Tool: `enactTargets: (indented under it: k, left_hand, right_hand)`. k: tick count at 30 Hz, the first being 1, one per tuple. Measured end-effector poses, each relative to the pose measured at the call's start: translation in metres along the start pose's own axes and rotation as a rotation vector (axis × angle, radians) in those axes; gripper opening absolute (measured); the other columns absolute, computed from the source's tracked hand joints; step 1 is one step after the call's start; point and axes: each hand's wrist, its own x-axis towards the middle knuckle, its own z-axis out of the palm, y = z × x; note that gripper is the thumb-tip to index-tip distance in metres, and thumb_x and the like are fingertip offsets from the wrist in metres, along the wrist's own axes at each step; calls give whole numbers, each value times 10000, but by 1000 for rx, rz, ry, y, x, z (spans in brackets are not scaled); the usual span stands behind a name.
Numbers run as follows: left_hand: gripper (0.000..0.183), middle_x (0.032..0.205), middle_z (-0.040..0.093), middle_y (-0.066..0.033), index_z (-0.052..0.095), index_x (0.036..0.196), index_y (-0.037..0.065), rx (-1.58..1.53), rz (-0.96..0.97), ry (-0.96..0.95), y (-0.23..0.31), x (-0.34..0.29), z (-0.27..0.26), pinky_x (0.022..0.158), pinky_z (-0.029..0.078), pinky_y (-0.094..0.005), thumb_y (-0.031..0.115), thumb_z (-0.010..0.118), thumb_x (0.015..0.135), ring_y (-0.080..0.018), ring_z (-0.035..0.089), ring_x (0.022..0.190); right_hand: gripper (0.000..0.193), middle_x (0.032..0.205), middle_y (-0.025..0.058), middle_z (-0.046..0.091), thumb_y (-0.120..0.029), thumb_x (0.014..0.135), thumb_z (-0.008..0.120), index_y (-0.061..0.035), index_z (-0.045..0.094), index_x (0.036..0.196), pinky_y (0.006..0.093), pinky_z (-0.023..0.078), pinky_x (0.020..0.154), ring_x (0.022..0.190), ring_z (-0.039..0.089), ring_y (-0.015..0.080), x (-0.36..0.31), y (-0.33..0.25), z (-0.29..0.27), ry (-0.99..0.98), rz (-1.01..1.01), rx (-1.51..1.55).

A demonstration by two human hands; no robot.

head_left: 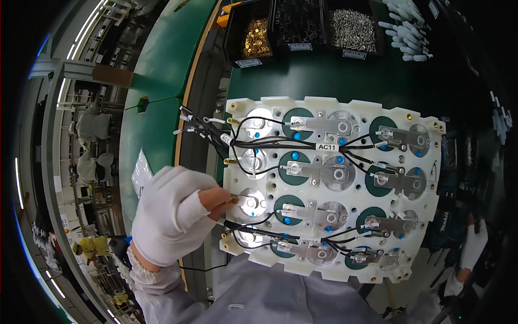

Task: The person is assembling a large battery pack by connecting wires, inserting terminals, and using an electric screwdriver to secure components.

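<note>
My left hand (175, 213), in a white glove with bare fingertips, pinches a small brass piece (235, 199) at the left edge of a white plastic plate (426, 208). The plate carries round silver discs, metal tabs, blue dots and green round openings. A black cable bundle (264, 144) with white tags crosses it and fans out into thin wires. More brass posts (231, 161) stand along the same left edge. At the far right, my right hand (475, 245), also gloved, is beside a teal power tool (447, 216); shadow and the picture's rim obscure its grip.
Behind the plate stand black bins with brass parts (256, 40), dark parts (300, 24) and silver screws (352, 33). White plastic pieces (407, 40) lie to their right. A green bench (162, 70) and a clear bag (141, 174) are on the left.
</note>
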Motion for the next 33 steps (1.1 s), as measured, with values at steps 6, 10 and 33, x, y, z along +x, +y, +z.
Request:
enactTargets:
  k: [6,10,33]
  left_hand:
    - [208,817,579,-17,593,978,182,340,266,-98,-8,7,-10,595,416,-394,194,745,837,-242,547,676]
    - [222,827,586,-19,591,975,175,210,292,18,-25,4,-2,598,421,-389,224,767,848,-248,554,675]
    - [391,809,653,-8,725,886,123,-322,-147,560,-15,-100,22,633,464,-355,-58,736,540,-210,612,709]
  right_hand:
    - [589,1244,218,663,-328,994,689,139,548,1325,345,448,1011,1142,614,244,7,-16,6,-1,-98,-84]
    - [579,1278,245,649,-334,1005,657,120,548,1347,330,425,1047,1215,609,279,-16,-62,-23,-237,-84,-176]
    - [569,1295,198,650,-356,1041,610,110,552,1363,304,437,1033,1147,600,197,-27,-3,2,-32,-55,108]
